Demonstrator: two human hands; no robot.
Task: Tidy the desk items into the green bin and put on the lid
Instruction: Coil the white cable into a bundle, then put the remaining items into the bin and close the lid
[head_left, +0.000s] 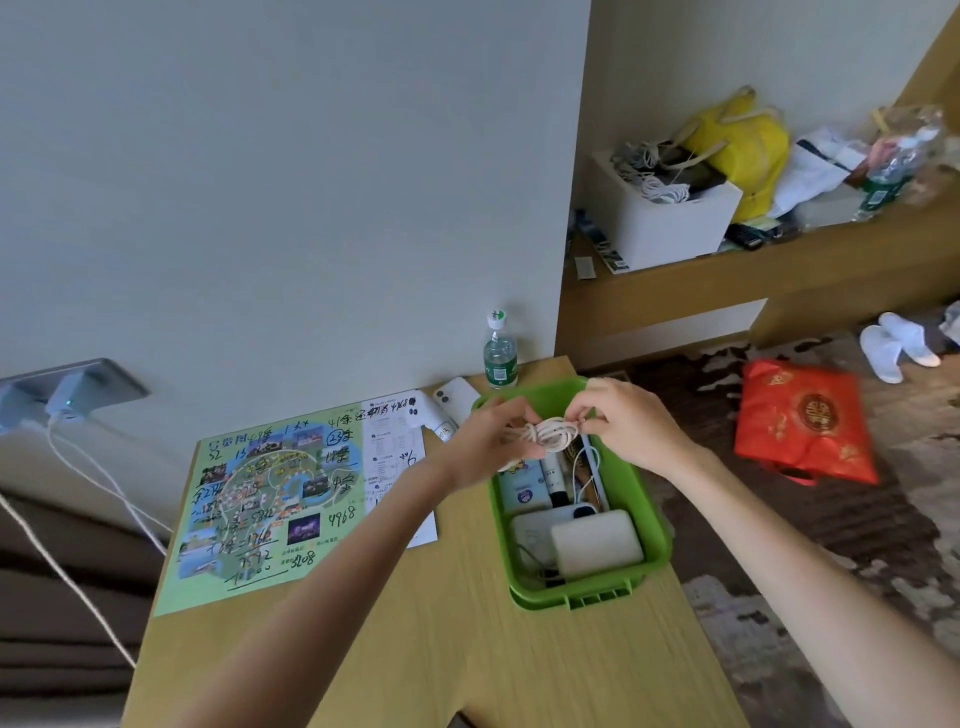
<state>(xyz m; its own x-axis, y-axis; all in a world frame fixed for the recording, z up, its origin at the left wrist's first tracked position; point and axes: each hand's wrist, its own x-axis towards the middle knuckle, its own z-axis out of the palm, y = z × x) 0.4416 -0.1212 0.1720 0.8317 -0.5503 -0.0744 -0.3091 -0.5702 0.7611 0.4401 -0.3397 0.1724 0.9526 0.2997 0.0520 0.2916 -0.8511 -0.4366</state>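
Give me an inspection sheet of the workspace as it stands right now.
Surface: light wooden desk against a pale wall.
Job's things: open green plastic bin holds a cream rectangular power bank and other small items; no lid seen.
Clutter: printed map sheet with handwriting, clear water bottle and white phone on the desk outside the bin.
Hands: left hand and right hand both pinch a coiled white cord above the bin.
Cables: white charging leads run from a wall charger at left.
Surroundings: red bag and white slippers on the carpet; yellow bag on a shelf.
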